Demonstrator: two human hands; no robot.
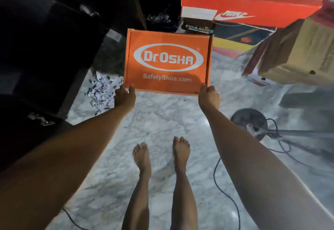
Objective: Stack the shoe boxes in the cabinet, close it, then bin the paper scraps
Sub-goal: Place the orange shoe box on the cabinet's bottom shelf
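Out in front at arm's length, orange Dr.Osha shoe box (168, 61) is held up off the marble floor (159, 121), lid face toward the camera, print upright. Left hand (125, 97) grips the box's lower left corner, thumb on the lid face, the other fingers hidden behind. Right hand (208, 97) grips the lower right corner the same way, fingers curled round the edge. Behind the box, upper right, a pile of boxes: red-orange Nike box (253, 0) on top, a dark Foamies box (198, 26) and a dark box with yellow stripes (240, 36) under it, a brown cardboard box (296, 56) to the right, tilted. Dark cabinet (45, 40) fills the left side; open or closed, cannot tell. Paper scraps (101, 88) lie on the floor at the cabinet's foot, just left of the left hand. Bare feet (160, 155) stand on the floor below the box. Round fan base (249, 121) with black cable (226, 193) sits on the floor at right.
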